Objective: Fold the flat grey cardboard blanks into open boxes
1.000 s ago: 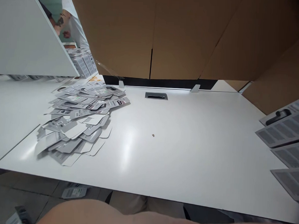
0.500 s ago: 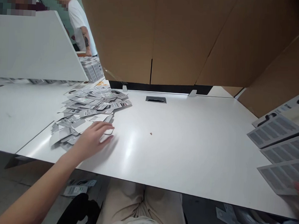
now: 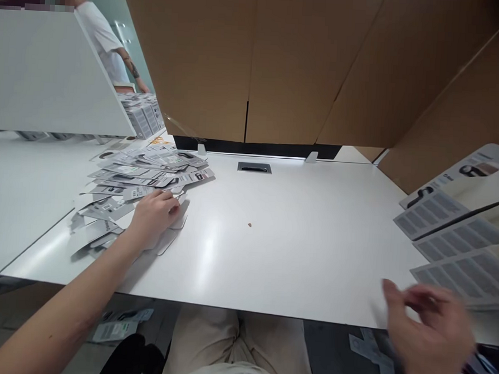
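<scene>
My left hand (image 3: 156,213) is on the near right side of a loose pile of flattened printed cartons (image 3: 150,168). Its fingers are closed on the edge of a flat carton (image 3: 169,240), whose pale panels show below and beside the hand. My right hand (image 3: 430,325), smeared a little by motion, is in the air over the table's front right edge. Its fingers are curled and its thumb stands apart, with nothing visible between them. Right behind that hand stand several folded-up boxes (image 3: 466,271) with grey-striped faces.
Large brown cardboard (image 3: 297,72) stands at the back of the white table (image 3: 297,240). A small brown scrap (image 3: 250,225) and an inset grey socket plate (image 3: 254,168) are mid-table. A white divider (image 3: 50,76) stands left; a person in white (image 3: 100,39) is beyond it.
My left hand has closed its fingers on a flat carton, which has shifted toward me. My right hand has come in from the right edge, leftward. The view has turned slightly right.
</scene>
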`<act>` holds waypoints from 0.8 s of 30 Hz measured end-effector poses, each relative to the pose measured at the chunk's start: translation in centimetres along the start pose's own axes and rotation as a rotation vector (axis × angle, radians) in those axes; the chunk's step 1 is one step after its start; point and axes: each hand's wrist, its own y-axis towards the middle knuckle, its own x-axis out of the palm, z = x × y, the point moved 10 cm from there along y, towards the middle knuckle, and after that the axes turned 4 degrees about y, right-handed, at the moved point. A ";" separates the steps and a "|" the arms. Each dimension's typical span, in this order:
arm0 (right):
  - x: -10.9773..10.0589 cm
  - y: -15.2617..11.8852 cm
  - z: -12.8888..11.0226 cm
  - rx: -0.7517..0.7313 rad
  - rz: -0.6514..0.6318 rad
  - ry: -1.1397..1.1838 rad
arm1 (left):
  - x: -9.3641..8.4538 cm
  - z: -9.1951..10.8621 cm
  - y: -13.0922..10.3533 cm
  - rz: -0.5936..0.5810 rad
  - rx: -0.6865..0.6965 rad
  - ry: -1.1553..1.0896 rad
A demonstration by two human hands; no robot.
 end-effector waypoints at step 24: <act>31.2 1.9 -10.0 0.438 -0.949 0.739 | 3.3 25.5 9.9 0.046 0.472 -0.527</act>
